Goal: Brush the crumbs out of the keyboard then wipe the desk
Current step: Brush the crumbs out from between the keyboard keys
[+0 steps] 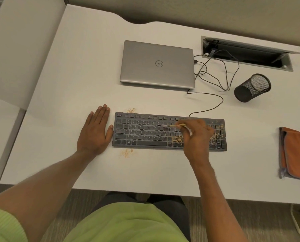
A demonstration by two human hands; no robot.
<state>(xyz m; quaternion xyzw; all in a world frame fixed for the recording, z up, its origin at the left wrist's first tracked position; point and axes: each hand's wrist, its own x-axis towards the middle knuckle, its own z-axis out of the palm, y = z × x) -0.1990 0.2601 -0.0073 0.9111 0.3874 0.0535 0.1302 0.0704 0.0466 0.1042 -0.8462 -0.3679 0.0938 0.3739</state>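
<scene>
Keyboard (145, 131) flat on white counter (75, 75), near front edge. Left hand (93, 131) flat on counter, fingers straight, thumb touching keyboard's left end. Right hand (196, 137) pinches small brush (174, 126), bristles on middle key rows. Crumbs (178, 139) on right-side keys. 2 crumb patches (127, 153) on counter, in front of and behind keyboard. Orange cloth (295, 154) folded at right.

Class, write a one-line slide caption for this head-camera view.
Right hand holds a small pale-handled brush over the crumb-strewn dark grey keyboard while the left hand rests flat beside it.

Right hand (196, 137) with brush (174, 126), apparently on keyboard (145, 135).
</scene>
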